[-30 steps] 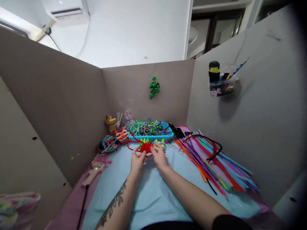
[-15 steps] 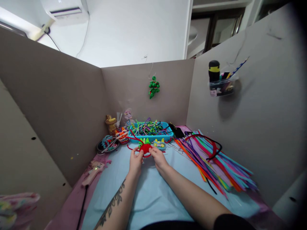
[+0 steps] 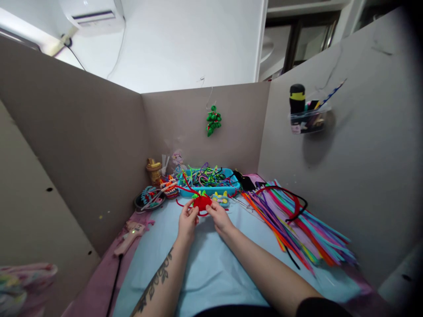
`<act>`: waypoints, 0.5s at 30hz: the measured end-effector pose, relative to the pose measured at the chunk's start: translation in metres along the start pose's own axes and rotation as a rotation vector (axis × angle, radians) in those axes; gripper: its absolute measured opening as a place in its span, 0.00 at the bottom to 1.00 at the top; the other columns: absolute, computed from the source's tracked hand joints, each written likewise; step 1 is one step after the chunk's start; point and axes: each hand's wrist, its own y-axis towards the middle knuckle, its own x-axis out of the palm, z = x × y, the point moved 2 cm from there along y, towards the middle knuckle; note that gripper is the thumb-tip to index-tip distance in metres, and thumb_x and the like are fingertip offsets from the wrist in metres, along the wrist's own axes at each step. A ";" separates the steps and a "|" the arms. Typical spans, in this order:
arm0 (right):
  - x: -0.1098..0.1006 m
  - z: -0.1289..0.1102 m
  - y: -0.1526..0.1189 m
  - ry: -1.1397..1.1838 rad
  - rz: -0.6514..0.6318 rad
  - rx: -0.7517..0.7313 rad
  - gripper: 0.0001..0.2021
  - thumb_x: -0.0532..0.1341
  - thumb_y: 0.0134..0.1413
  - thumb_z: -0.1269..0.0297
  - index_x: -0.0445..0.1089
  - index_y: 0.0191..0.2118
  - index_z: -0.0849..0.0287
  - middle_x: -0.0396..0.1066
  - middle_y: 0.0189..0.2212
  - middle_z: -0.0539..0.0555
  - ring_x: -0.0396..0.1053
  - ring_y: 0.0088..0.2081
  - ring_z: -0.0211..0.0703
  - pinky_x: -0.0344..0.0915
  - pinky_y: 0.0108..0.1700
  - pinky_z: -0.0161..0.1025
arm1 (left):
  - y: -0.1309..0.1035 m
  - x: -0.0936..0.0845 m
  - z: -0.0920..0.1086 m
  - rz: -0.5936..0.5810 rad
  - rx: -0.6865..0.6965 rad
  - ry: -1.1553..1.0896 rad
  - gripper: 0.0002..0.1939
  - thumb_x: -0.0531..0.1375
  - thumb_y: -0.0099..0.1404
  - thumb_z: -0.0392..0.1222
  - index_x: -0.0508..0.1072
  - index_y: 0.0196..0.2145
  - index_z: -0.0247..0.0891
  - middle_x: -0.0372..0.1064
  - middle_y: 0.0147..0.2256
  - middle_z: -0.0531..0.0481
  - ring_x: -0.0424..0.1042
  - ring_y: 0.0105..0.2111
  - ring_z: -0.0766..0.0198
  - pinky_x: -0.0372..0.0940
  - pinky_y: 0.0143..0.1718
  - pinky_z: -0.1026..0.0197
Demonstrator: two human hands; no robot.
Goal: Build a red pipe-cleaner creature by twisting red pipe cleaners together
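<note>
Between both hands is a red pipe-cleaner piece (image 3: 202, 202), rounded in the middle with loose red strands reaching up and to the left. My left hand (image 3: 188, 218) pinches its left side between thumb and fingers. Its right side is gripped by my right hand (image 3: 218, 215), thumb in front. Just behind it, partly hidden, lies a bright green pipe-cleaner shape (image 3: 194, 196). A small blue and yellow pipe-cleaner figure (image 3: 220, 199) rests beyond my right fingertips.
A blue tray (image 3: 208, 191) of pipe-cleaner scraps stands behind. On the right lies a fan of coloured pipe cleaners (image 3: 294, 229), with scissors (image 3: 243, 202) beside it. A hot glue gun (image 3: 130, 237) with a black cord and a dark bowl (image 3: 148, 202) are at left.
The view has shifted very slightly. Both hands keep their hold on the red piece with hardly any movement.
</note>
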 end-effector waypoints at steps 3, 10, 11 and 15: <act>-0.003 0.000 0.002 -0.027 0.006 -0.032 0.15 0.62 0.41 0.50 0.71 0.23 0.59 0.69 0.42 0.54 0.62 0.47 0.48 0.54 0.51 0.43 | 0.001 -0.002 0.001 0.017 0.030 0.010 0.32 0.65 0.47 0.50 0.63 0.49 0.38 0.57 0.18 0.62 0.50 0.12 0.78 0.43 0.14 0.71; -0.008 0.012 0.005 0.120 0.062 0.136 0.17 0.64 0.36 0.49 0.66 0.20 0.58 0.66 0.19 0.49 0.64 0.28 0.42 0.60 0.34 0.39 | 0.002 -0.001 -0.002 0.000 0.113 0.101 0.29 0.63 0.50 0.46 0.62 0.49 0.37 0.66 0.26 0.54 0.62 0.19 0.73 0.56 0.19 0.70; -0.009 0.012 0.005 0.120 0.071 0.139 0.17 0.64 0.36 0.48 0.67 0.20 0.58 0.67 0.20 0.49 0.64 0.28 0.42 0.59 0.33 0.39 | 0.001 -0.001 -0.002 -0.009 0.121 0.117 0.29 0.63 0.50 0.46 0.62 0.49 0.37 0.67 0.28 0.52 0.64 0.21 0.72 0.58 0.20 0.69; -0.012 0.014 0.005 0.123 0.094 0.180 0.17 0.64 0.35 0.47 0.67 0.21 0.58 0.67 0.20 0.50 0.64 0.29 0.43 0.59 0.32 0.39 | 0.000 -0.003 -0.002 0.004 0.153 0.221 0.28 0.64 0.49 0.46 0.63 0.47 0.36 0.69 0.32 0.47 0.66 0.23 0.70 0.59 0.21 0.68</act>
